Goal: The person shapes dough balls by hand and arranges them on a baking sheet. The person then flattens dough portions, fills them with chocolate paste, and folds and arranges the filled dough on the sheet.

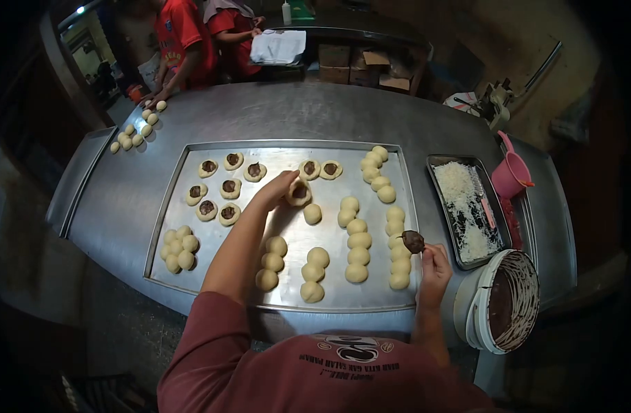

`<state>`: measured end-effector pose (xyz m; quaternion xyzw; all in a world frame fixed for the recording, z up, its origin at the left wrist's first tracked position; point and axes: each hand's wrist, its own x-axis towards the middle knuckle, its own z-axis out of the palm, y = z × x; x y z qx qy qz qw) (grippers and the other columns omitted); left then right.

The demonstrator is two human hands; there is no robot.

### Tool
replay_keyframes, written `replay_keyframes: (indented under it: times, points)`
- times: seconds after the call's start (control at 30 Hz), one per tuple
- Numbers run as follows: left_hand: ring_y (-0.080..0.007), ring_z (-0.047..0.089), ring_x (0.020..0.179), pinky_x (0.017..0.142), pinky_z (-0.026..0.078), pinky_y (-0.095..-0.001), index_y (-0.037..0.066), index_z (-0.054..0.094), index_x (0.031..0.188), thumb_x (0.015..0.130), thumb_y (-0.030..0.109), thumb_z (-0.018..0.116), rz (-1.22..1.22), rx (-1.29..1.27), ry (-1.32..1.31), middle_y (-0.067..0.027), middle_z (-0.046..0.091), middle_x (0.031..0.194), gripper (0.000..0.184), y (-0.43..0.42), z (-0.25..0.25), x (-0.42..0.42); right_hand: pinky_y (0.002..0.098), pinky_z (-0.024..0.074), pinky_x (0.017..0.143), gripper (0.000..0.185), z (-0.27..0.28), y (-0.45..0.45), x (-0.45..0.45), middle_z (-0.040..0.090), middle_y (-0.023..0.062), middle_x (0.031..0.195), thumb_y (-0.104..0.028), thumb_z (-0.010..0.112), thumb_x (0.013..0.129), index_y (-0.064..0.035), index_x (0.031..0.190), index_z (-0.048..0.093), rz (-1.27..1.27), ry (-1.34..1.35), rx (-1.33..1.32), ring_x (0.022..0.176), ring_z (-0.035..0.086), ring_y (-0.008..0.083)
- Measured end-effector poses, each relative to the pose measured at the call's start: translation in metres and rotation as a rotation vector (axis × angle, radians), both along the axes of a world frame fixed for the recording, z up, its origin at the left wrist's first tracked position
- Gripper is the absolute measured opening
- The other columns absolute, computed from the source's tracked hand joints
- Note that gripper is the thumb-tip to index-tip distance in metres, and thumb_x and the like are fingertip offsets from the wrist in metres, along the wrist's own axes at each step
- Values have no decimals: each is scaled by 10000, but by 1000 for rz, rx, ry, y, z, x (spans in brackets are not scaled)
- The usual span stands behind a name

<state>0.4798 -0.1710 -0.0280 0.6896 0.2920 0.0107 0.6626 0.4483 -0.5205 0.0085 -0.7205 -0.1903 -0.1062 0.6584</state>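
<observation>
Near the middle of the metal tray (274, 146), my left hand (279, 191) grips a flattened dough piece (299, 193) with dark chocolate filling at its centre. A plain dough ball (313, 214) lies just below it. Over the tray's right edge, my right hand (434, 275) is closed around a utensil, seemingly a spoon, whose end carries a lump of chocolate filling (413, 241); most of its handle is hidden. Several filled dough rounds (230, 188) rest on the tray's upper left. Rows of plain dough balls (359, 241) run down the right, with a cluster (180, 249) at lower left.
A white bucket (472, 310) smeared with chocolate stands at right. Beyond it are a dark tray (432, 196) of white shreds and a pink jug (511, 175). At the table's far left, a person in red (186, 41) reaches toward more dough balls (127, 141).
</observation>
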Motion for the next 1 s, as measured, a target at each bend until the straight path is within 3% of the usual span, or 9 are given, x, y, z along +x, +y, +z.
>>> replay_keyframes:
  times: [0.1, 0.2, 0.3, 0.47, 0.6, 0.7, 0.83, 0.93, 1.0]
  points:
    - [-283, 546, 809, 706, 451, -336, -1, 499, 1064, 796, 388, 549, 27, 1172, 139, -163, 530, 980, 474, -8, -2, 10, 217, 339, 645, 118, -6, -12, 6, 463, 47, 779, -35, 479, 839, 40, 875, 563, -51, -20, -32, 691, 417, 125]
    - [-316, 509, 768, 686, 444, -352, -6, 500, 1076, 715, 297, 641, -340, 1253, -268, -190, 501, 922, 492, -25, -17, 0, 217, 340, 648, 119, -16, -18, 5, 464, 47, 783, -33, 474, 839, 40, 869, 563, -62, 16, -34, 694, 419, 128]
    - [-298, 496, 778, 692, 434, -333, -17, 544, 1012, 728, 202, 623, -507, 1300, -214, -165, 498, 898, 367, -55, -55, -8, 217, 340, 652, 120, -18, -15, 4, 466, 48, 786, -30, 469, 838, 40, 863, 564, -43, 23, -24, 697, 422, 130]
    - [-252, 497, 821, 725, 431, -302, -14, 589, 919, 741, 82, 588, -426, 1196, -388, -132, 502, 894, 203, -66, -17, -34, 220, 339, 666, 140, -5, -11, -5, 465, 49, 801, -45, 448, 852, 36, 889, 556, 14, 0, -39, 722, 422, 130]
    - [-182, 498, 853, 729, 444, -303, -8, 568, 961, 764, 41, 572, -204, 182, -633, -125, 510, 946, 203, -86, 36, -73, 223, 337, 683, 160, -7, -13, -12, 464, 52, 822, -60, 428, 862, 23, 930, 546, 34, 158, 231, 752, 421, 130]
    - [-115, 526, 806, 735, 429, -216, 19, 564, 979, 780, 20, 545, -100, -243, -607, -83, 579, 953, 200, -130, 51, -102, 233, 333, 671, 172, 10, 20, -25, 454, 50, 816, -85, 419, 867, 4, 946, 543, 56, 80, 198, 748, 408, 137]
    - [-82, 504, 718, 648, 409, -185, 13, 554, 935, 827, 67, 515, 180, -266, -425, -49, 579, 837, 127, -202, 10, -116, 250, 331, 666, 171, 30, 68, -50, 454, 50, 790, -145, 430, 876, -38, 964, 531, 37, -598, -294, 714, 399, 151]
    - [-76, 488, 710, 622, 390, -171, 10, 560, 909, 849, 122, 506, 65, -398, -558, -42, 569, 813, 139, -213, 39, -135, 253, 331, 610, 156, 20, 74, -34, 435, 41, 777, -105, 487, 830, -50, 957, 558, -183, -915, -295, 683, 392, 152]
    - [-78, 491, 705, 615, 393, -171, 2, 563, 910, 853, 127, 503, 23, -384, -578, -45, 571, 802, 150, -210, 34, -142, 256, 333, 623, 165, 21, 76, -40, 438, 45, 779, -119, 481, 839, -53, 969, 557, -89, -760, -197, 687, 395, 156]
